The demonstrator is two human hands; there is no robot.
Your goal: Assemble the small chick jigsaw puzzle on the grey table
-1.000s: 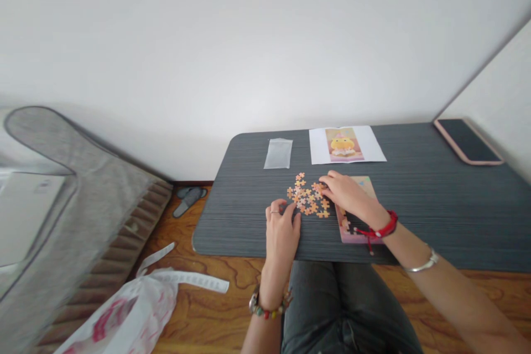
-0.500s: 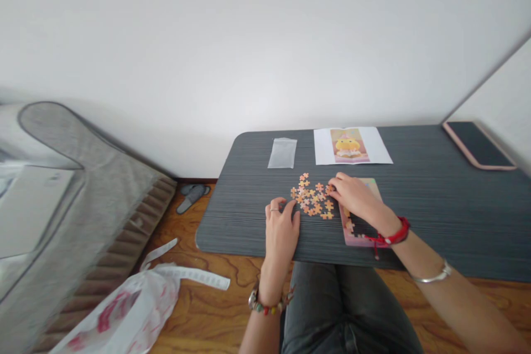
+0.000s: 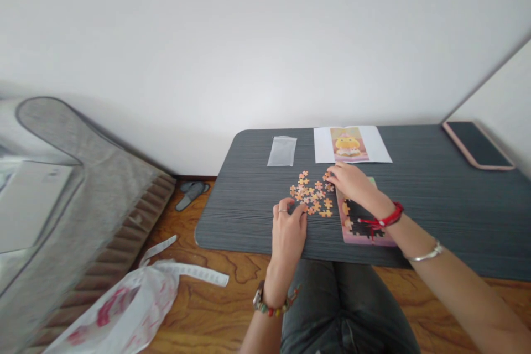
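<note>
A loose pile of orange and pink jigsaw pieces [image 3: 310,193] lies on the dark table. My left hand [image 3: 289,227] rests at the pile's near left edge, fingers curved and apart, its fingertips by the closest pieces. Between the thumb and fingers of my right hand [image 3: 348,181] is a jigsaw piece [image 3: 326,176], at the far right of the pile. Under my right forearm lies the puzzle tray [image 3: 347,237], its pink border partly lined with fitted pieces and its dark base showing; the wrist and arm hide much of it.
A printed picture sheet [image 3: 377,146] of a yellow figure lies at the table's back, with a clear plastic bag [image 3: 282,151] to its left. A phone [image 3: 479,145] sits at the far right. A plastic bag [image 3: 136,301] and slippers [image 3: 191,193] are on the floor.
My left hand has slid slightly right, closer to the pieces. My right hand has moved a little away from me and left, with a piece at its fingertips, uncovering more of the tray.
</note>
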